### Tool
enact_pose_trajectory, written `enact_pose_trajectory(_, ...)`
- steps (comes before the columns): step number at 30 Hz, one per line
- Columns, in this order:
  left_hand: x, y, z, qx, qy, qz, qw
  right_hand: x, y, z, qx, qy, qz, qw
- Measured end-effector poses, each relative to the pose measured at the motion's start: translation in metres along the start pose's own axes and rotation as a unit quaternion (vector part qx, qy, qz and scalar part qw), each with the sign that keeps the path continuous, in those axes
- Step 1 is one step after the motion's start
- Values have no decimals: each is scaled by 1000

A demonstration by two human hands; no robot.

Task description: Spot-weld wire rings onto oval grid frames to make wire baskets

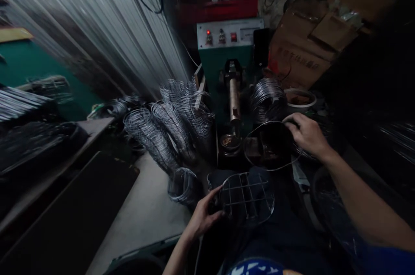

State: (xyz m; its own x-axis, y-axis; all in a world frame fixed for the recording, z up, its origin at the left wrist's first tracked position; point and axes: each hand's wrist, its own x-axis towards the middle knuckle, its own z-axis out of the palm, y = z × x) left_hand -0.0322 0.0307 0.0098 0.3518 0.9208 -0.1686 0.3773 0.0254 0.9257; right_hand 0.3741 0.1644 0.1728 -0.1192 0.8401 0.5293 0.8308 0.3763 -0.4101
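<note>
Between the thumb and fingers of my right hand [306, 134] is a thin wire ring [254, 165], held by its upper right edge in front of the machine. My left hand [204, 216] grips the left rim of a round wire grid [248, 201] with crossed bars, over my dark-clothed lap. Its index finger and thumb reach the rim; the other fingers are partly hidden. Ring and grid are apart. Behind them stands a green machine [210, 61] with a copper-coloured rod [234, 100] pointing down at a round lower part [229, 142].
Several tall stacks of wire rings [152, 141] stand left of the machine. A wire bundle [268, 97] and a white-rimmed bucket [300, 97] are on its right. Cardboard boxes [298, 50] lean behind. A bench [100, 126] edges the left side.
</note>
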Motion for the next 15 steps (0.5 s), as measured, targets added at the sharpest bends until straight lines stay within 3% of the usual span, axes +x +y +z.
enact_pose_trajectory(2,7,-1,2,-49,-2,6,999,-27,-7,12,81,14,67,994)
enact_pose_trajectory(4,14,-3,4,-126,-1,-8,992,-59,-14,41,132,-8,129,983)
enact_pose_trajectory(9,18,-2,13,-353,36,-124,927,-134,-24,115,141,-87,201,966)
enact_pose_trajectory(12,16,5,18,-344,77,-128,927,-154,-22,129,142,-125,224,956)
enact_pose_trajectory(15,19,8,20,-288,128,-115,942,-162,-18,125,155,-156,206,954)
